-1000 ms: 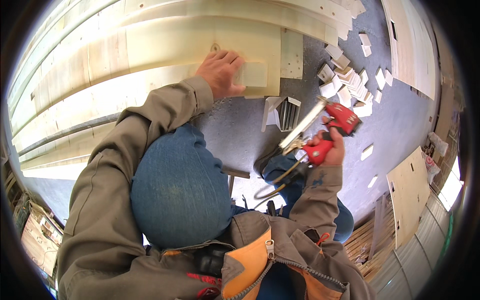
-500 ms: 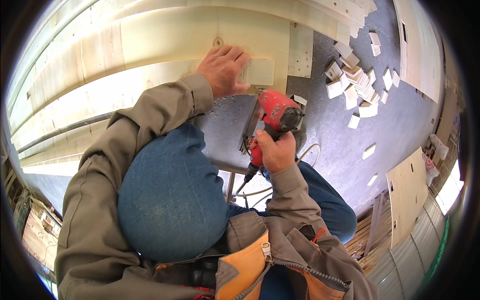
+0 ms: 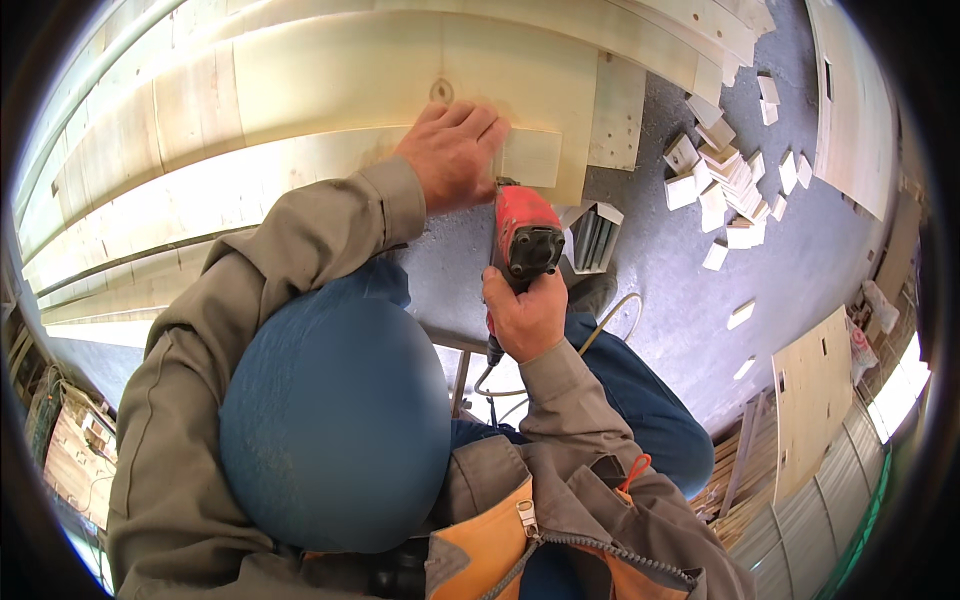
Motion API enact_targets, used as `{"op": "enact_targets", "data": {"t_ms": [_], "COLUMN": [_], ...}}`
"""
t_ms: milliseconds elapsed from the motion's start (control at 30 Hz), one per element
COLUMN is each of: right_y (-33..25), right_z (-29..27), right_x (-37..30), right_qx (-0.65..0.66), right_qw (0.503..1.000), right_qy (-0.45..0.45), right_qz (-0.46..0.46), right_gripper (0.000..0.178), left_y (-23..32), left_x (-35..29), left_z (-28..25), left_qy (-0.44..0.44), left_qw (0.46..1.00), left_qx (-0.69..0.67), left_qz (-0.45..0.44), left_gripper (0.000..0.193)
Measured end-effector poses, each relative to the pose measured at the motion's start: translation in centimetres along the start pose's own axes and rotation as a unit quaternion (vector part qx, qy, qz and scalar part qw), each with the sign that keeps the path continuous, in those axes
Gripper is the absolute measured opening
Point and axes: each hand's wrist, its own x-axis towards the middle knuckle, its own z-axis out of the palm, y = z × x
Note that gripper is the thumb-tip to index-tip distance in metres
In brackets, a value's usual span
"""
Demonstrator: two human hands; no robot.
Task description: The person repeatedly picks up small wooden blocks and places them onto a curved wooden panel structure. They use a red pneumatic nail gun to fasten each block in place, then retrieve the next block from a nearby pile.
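Pressing the small wood block [image 3: 530, 157] flat against the long pale boards [image 3: 300, 90], the left hand [image 3: 452, 155] lies spread on it. The right hand [image 3: 525, 318] grips the red nail gun [image 3: 525, 235], nose beside those fingers: keep fingertips clear and the tool square.

no packages, labels, signs or screens visible.
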Motion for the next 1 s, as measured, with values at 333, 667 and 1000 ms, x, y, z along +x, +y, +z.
{"op": "enact_targets", "data": {"t_ms": [333,667,1000], "right_y": [0.00,-0.76,-0.80], "right_z": [0.22,0.13,0.01], "right_x": [0.27,0.50,0.78], "right_qx": [0.005,-0.007,-0.067], "right_qw": [1.000,1.000,0.996], "right_qy": [0.007,0.002,-0.010], "right_qz": [0.018,0.001,-0.055], "right_gripper": [0.036,0.038,0.037], "left_y": [0.03,0.04,-0.04], "left_x": [0.07,0.17,0.07], "left_z": [0.00,-0.15,0.04], "left_qy": [0.002,-0.016,-0.011], "left_qw": [1.000,1.000,1.000], "left_qx": [-0.006,0.006,0.004], "left_qz": [-0.001,-0.003,-0.002], "left_gripper": [0.070,0.073,0.075]}}
